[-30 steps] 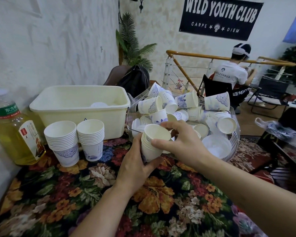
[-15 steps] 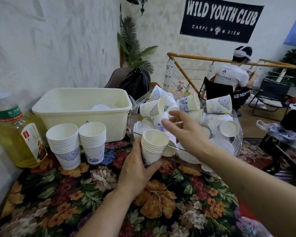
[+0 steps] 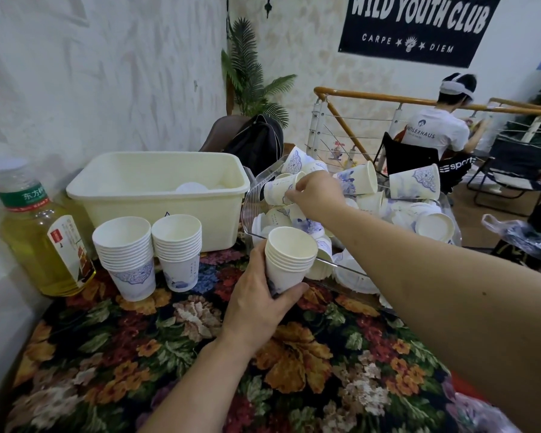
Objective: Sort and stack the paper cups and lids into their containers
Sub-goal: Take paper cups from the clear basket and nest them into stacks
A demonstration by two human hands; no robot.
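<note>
- left hand (image 3: 256, 303): fingers wrapped round nested cup stack (image 3: 289, 259), held upright
- right hand (image 3: 317, 193): fingers pinching loose cup (image 3: 278, 189) in clear bin (image 3: 252, 200)
- 2 cup stacks (image 3: 147, 251) on surface, left

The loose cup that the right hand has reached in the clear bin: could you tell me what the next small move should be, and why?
Probably lift that loose cup out and drop it, mouth up, into the stack held by the left hand. The right hand already pinches it, and the stack sits open-mouthed just below.
</note>
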